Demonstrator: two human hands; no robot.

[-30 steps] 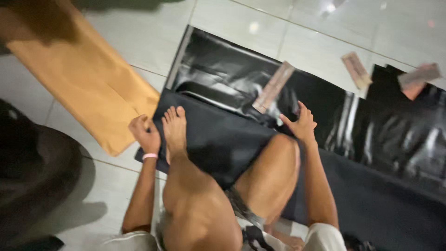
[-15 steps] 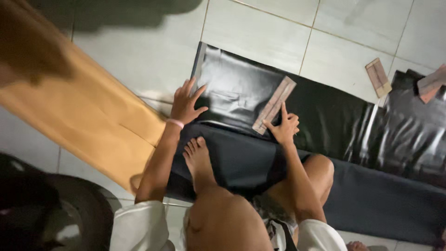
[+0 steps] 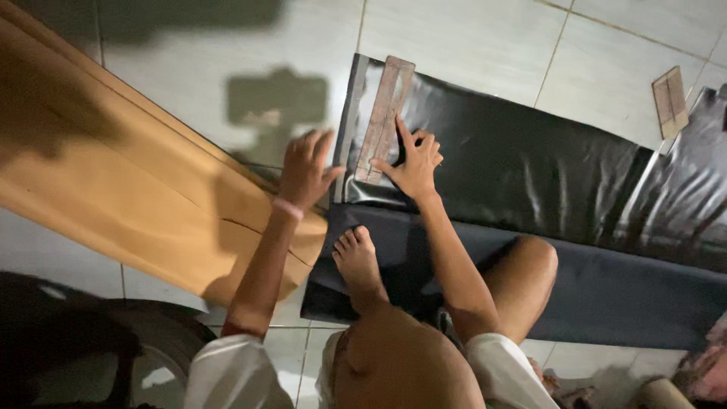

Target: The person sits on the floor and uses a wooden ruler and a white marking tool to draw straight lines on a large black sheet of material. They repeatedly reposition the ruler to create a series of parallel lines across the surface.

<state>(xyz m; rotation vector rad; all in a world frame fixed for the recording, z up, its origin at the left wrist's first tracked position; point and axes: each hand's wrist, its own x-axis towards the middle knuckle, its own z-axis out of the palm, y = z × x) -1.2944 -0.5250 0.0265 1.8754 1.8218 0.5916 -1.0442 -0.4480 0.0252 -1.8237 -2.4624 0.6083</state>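
Observation:
A long black glossy sheet lies across the tiled floor. A narrow wooden strip rests on its left end, parallel to the sheet's short edge. My right hand presses flat on the sheet with its fingers against the strip's lower part. My left hand, with a pink band on the wrist, rests spread at the sheet's left edge, just beside the strip. My bare foot sits on a duller black layer in front of my hands.
A wide brown board lies slanted on the floor at the left, its corner under my left forearm. A small wooden block sits at the upper right. A dark round object fills the lower left corner.
The wooden strip has moved from the sheet's middle to its left end. Both hands followed it left, and the view shifted so the sheet's end sits higher in the picture.

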